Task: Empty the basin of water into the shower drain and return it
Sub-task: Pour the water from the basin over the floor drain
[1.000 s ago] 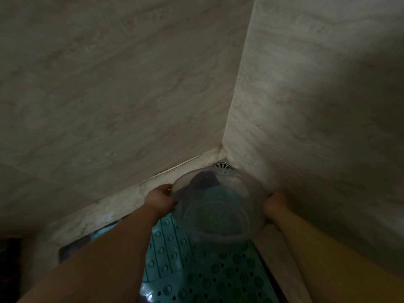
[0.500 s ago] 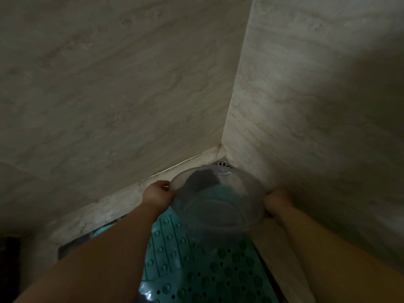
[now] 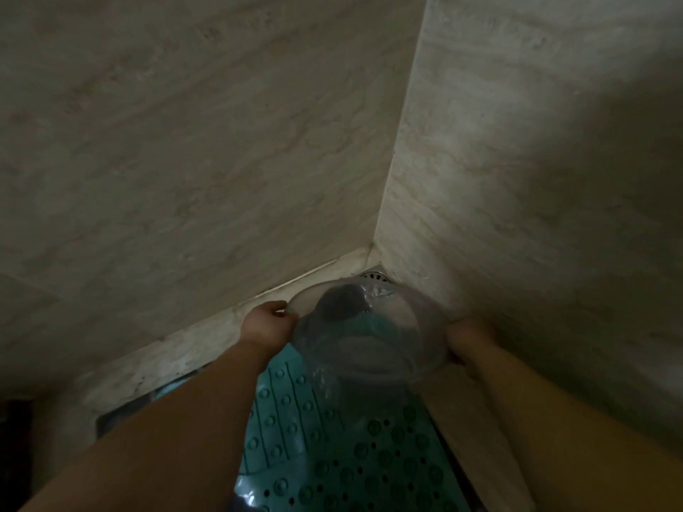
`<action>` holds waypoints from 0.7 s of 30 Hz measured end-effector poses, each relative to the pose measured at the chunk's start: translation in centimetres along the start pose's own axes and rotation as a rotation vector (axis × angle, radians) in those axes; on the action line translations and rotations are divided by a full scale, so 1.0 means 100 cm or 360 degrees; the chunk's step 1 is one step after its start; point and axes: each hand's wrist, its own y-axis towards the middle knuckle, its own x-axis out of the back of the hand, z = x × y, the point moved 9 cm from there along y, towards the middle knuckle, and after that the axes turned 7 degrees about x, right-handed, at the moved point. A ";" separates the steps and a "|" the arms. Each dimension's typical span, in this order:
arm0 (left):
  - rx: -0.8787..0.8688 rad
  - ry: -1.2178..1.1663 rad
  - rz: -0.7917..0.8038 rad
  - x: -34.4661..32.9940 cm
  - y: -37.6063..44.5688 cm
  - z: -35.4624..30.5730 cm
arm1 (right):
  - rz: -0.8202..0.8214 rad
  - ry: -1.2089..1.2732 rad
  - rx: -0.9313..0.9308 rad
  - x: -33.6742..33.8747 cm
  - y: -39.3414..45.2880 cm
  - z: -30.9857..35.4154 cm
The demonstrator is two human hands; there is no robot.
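A clear plastic basin (image 3: 373,334) hangs over the shower floor, tipped forward with its far rim low toward the corner. My left hand (image 3: 268,327) grips its left rim and my right hand (image 3: 467,339) grips its right rim. Just beyond the far rim, in the corner where the two walls meet, lies the round metal shower drain (image 3: 375,277), partly hidden by the basin. I cannot tell how much water is in the basin.
Two beige marble-look walls (image 3: 207,149) meet at the corner and close in left and right. A teal perforated anti-slip mat (image 3: 332,448) covers the floor beneath my arms. A pale stone ledge (image 3: 166,367) runs along the left wall's base.
The basin has lifted slightly and tipped further forward toward the drain. Both hands kept their grip on the rim.
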 end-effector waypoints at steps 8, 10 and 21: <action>0.0005 -0.0033 -0.0020 -0.002 0.001 -0.002 | -0.0012 -0.0049 0.0056 0.002 0.003 0.004; 0.0006 -0.0046 -0.0025 -0.001 0.002 -0.002 | -0.0010 -0.0070 0.0064 0.002 0.003 0.006; -0.0020 -0.0098 -0.0014 -0.002 0.003 -0.002 | -0.0075 -0.0132 0.0081 0.007 -0.001 0.008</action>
